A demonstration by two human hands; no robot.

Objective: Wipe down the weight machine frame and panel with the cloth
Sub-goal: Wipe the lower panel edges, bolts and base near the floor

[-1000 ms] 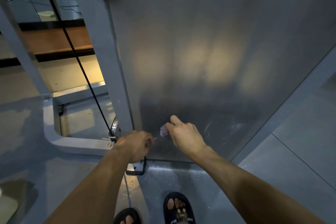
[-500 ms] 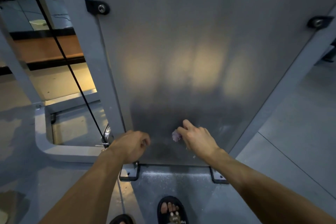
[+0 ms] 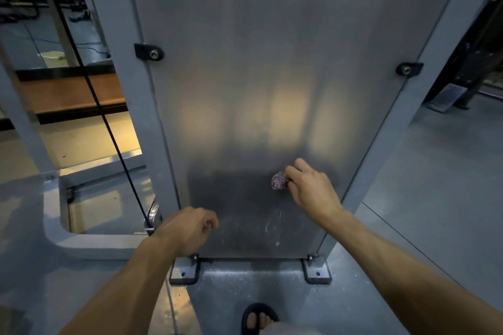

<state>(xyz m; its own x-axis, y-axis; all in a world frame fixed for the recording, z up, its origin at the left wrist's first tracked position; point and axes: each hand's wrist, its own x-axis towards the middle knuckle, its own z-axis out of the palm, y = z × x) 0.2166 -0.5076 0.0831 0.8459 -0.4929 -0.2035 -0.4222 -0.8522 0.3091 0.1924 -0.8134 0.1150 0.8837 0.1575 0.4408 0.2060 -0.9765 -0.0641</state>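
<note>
Right hand [image 3: 313, 193] presses crumpled cloth [image 3: 279, 181] on brushed-metal panel [image 3: 272, 62].

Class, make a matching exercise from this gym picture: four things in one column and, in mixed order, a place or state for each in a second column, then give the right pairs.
Things
1. cloth
2. left hand
3. black cable
4. sandalled foot

Places or states
A. runs slantwise left of the panel
B. on the floor, at the bottom edge of the view
C. bunched up, pinched by the right hand against the panel
D. fingers curled, low by the panel's left edge

Pairs: 1-C, 2-D, 3-A, 4-B
</note>
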